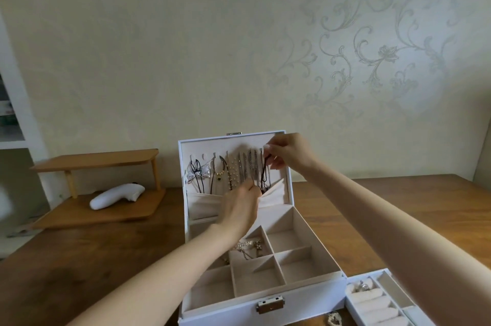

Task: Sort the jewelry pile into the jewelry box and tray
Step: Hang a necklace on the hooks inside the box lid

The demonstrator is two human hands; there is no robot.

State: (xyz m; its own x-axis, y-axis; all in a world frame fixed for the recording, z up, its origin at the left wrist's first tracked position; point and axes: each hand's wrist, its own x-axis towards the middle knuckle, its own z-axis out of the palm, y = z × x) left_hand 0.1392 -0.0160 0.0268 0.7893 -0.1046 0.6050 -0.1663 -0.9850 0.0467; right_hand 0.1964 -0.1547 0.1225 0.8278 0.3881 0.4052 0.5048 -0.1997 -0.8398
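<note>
The white jewelry box (300, 296) sits on the wooden table (79, 259) at 6 o'clock in the view, with its lid (225, 143) standing upright at the box's 12 o'clock. A row of necklaces hangs inside the lid, each with its long axis vertical and its lower end pointing down into the fabric pocket (204, 206).

The right hand (288, 154) is at the lid's 2 o'clock corner. Its thumb and forefinger are narrowed to a pinch on the top of the dark cord necklace (265, 179), the last in the row at 3 o'clock, which hangs straight down.

The left hand (239, 208) is at the pocket's upper edge with its back to the camera. Its fingertips are hidden, so I cannot tell whether they grip anything.

A chain (248, 244) lies in a middle compartment. The tray (350, 307) lies at the box's 4 o'clock, and rings (362, 286) are tucked in its far roll.

A wooden shelf (106, 159) stands at 9 o'clock.
</note>
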